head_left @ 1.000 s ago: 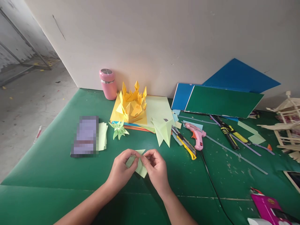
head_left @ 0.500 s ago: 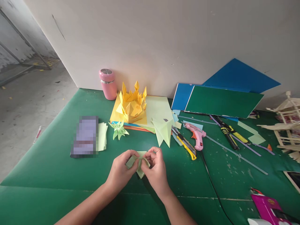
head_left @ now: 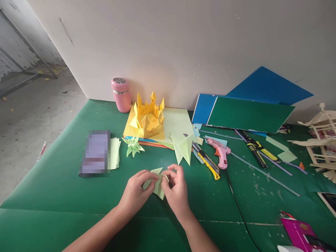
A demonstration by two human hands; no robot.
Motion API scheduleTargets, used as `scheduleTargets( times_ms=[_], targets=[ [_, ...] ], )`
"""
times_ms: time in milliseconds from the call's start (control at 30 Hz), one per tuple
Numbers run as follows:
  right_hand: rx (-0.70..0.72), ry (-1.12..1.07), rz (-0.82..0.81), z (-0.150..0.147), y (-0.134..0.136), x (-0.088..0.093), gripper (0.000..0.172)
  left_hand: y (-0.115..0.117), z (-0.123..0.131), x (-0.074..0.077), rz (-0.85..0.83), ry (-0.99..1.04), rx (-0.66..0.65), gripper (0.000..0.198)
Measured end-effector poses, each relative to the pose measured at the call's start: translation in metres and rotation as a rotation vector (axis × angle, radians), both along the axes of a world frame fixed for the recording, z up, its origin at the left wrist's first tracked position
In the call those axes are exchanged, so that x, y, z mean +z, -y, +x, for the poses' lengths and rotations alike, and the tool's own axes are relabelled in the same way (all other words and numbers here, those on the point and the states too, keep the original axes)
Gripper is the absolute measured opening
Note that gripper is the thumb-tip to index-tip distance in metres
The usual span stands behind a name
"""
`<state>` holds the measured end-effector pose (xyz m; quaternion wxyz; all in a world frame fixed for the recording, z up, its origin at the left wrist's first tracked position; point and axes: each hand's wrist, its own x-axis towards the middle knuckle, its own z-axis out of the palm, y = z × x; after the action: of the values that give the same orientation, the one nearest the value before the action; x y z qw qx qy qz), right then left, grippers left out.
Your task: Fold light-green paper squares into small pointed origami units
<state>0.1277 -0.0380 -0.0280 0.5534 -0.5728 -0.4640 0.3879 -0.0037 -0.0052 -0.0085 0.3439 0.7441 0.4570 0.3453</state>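
Between my hands, just above the green tabletop, is a small piece of pale green paper (head_left: 159, 189) with folds in it. My left hand (head_left: 139, 185) pinches its left side between thumb and fingers. On the opposite edge, my right hand (head_left: 175, 187) grips the paper with thumb and forefinger, the other fingers curled. Beyond my hands lie a green folded-paper flower (head_left: 133, 146) and a larger pointed pale green paper piece (head_left: 182, 147). A yellow paper crown (head_left: 149, 122) stands behind them on sheets of coloured paper (head_left: 178, 117).
On the left are a blurred-out flat object (head_left: 96, 154) and green paper slips (head_left: 114, 154). To the right lie a yellow utility knife (head_left: 207, 161), a pink glue gun (head_left: 220, 152) with its cord, and pliers (head_left: 253, 148). A pink flask (head_left: 121, 96) stands by the wall.
The pale green paper has turned and tilted between my fingers, its upper corner now pointing up to the right. My left fingers have shifted slightly on it; everything else stays put.
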Motion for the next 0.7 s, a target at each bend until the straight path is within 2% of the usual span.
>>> scheduleTargets(
  times_ms=[133,267,333,467,700],
  targets=[
    [-0.004,0.102,0.168,0.0029,0.002,0.0046,0.021,-0.0033,-0.0021,-0.0003,-0.085,0.054,0.097,0.017],
    [0.035,0.438,0.321,0.0058,0.0061,0.0097,0.017,-0.0061,-0.0039,-0.0013,-0.158,0.132,0.216,0.02],
    [0.049,0.55,0.331,0.006,0.007,0.0103,0.017,-0.0065,-0.004,-0.0011,-0.164,0.149,0.246,0.021],
    [0.009,0.596,0.325,0.0044,0.0059,0.0081,0.023,-0.0056,-0.0026,0.0003,-0.174,0.18,0.274,0.022],
    [-0.058,0.64,0.323,0.003,0.0036,0.0071,0.003,-0.0038,-0.0011,-0.0014,-0.179,0.211,0.277,0.022]
  ],
)
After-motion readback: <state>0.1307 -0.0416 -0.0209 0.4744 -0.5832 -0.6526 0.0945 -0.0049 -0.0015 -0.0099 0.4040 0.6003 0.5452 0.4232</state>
